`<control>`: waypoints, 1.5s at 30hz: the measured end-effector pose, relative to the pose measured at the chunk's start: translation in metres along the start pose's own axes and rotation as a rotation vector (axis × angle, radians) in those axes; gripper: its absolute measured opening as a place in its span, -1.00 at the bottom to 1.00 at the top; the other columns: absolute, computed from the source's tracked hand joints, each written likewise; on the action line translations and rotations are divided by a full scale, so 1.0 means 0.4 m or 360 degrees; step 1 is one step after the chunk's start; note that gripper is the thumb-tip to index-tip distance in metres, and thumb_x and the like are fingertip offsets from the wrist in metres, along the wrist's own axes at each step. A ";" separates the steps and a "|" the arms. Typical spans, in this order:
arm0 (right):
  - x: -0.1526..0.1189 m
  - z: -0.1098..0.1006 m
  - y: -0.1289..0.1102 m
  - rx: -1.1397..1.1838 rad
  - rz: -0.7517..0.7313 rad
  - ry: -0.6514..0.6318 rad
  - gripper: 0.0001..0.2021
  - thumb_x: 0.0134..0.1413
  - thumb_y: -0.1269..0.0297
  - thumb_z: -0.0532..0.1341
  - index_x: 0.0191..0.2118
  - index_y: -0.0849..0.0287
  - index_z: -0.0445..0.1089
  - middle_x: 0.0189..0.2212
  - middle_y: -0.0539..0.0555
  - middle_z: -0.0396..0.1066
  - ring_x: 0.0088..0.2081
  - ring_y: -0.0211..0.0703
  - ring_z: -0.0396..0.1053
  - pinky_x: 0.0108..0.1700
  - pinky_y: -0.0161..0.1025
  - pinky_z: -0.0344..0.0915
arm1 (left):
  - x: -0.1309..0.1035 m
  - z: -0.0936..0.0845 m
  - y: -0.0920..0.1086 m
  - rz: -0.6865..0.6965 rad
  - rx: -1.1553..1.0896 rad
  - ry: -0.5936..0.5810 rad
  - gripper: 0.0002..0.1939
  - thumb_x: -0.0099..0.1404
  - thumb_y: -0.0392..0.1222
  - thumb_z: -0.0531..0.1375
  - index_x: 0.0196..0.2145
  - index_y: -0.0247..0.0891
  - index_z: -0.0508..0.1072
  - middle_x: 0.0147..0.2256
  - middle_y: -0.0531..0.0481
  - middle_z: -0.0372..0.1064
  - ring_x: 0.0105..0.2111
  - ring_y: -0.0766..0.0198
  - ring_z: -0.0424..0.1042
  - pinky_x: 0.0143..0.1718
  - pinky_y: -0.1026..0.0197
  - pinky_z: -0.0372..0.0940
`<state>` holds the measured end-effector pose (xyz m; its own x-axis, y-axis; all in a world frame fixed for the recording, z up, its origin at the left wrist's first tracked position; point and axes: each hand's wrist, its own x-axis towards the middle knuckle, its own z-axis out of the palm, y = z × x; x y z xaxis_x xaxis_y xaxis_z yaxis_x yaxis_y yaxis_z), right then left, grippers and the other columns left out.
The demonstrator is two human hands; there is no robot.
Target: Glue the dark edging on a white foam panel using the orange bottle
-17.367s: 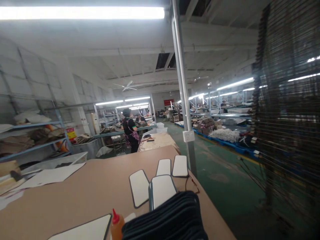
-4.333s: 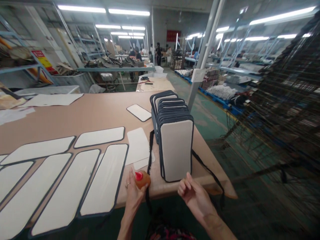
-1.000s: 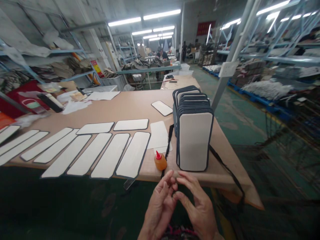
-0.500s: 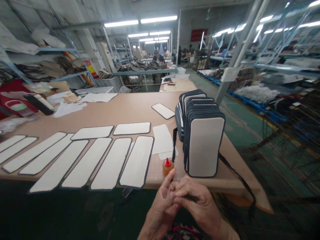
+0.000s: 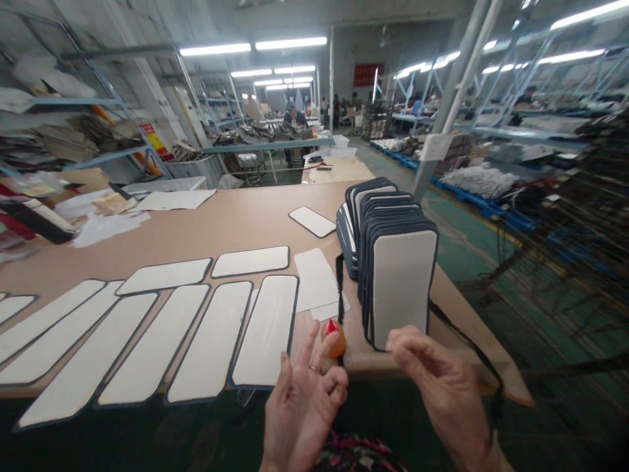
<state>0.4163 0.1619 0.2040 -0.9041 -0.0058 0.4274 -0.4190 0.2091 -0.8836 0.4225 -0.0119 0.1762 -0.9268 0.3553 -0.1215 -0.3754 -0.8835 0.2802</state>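
Note:
My left hand (image 5: pixel 304 393) is raised palm up at the table's front edge, fingers apart and some curled, holding nothing. Just behind its fingertips stands an orange bottle with a red tip (image 5: pixel 334 337). To the right, my right hand (image 5: pixel 432 380) has thumb and fingertips pinched together; anything between them is too small to make out. It is in front of the lower right corner of an upright stack of white panels with dark edging (image 5: pixel 403 282). Similar panels (image 5: pixel 268 328) lie flat in a row to the left of the bottle.
Plain white sheets (image 5: pixel 314 278) and a loose panel (image 5: pixel 312 221) lie left of the stack. A black strap (image 5: pixel 466 341) hangs over the table's right edge. Papers (image 5: pixel 174 199) lie at the back left. A person (image 5: pixel 293 118) sits far off.
My hands have come apart: the right moved right to the front of the stack, the left moved slightly left and its fingers spread. The view has shifted a little.

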 end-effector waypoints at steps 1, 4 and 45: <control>-0.002 0.005 -0.003 -0.0090 -0.0060 0.0010 -0.88 0.17 0.44 0.12 -0.34 0.09 0.35 -0.35 -0.04 0.35 -0.25 -0.33 0.32 -0.22 -0.48 0.26 | 0.001 0.005 0.004 0.0021 -0.0063 0.0013 -0.48 0.34 0.09 -0.09 0.17 -0.14 0.21 0.09 -0.13 0.22 -0.40 0.34 0.31 -0.34 0.29 0.28; -0.015 0.040 -0.019 -0.0299 -0.0291 -0.0096 -0.81 0.18 0.50 0.07 -0.19 0.11 0.36 -0.27 0.00 0.38 -0.19 -0.32 0.34 -0.11 -0.46 0.27 | 0.009 0.013 0.006 0.0098 -0.0172 0.0079 -0.49 0.36 0.04 -0.09 0.20 -0.14 0.14 -0.09 -0.14 0.36 -0.44 0.35 0.27 -0.34 0.28 0.27; -0.014 -0.041 0.016 -0.0774 -0.0583 -0.0758 -0.81 0.07 0.58 -0.02 -0.44 0.22 0.24 -0.46 0.04 0.28 -0.33 -0.20 0.16 -0.23 -0.18 0.04 | 0.070 -0.033 -0.119 0.0396 0.0985 -0.0225 -0.09 0.07 0.37 0.10 0.27 0.09 -0.18 -0.06 -0.18 0.35 -0.64 0.40 0.31 -0.68 0.36 -0.01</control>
<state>0.4202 0.1793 0.1991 -0.6998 -0.5545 0.4503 -0.7138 0.5180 -0.4713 0.4145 0.0360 0.1469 -0.9624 0.2380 0.1309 -0.0474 -0.6215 0.7820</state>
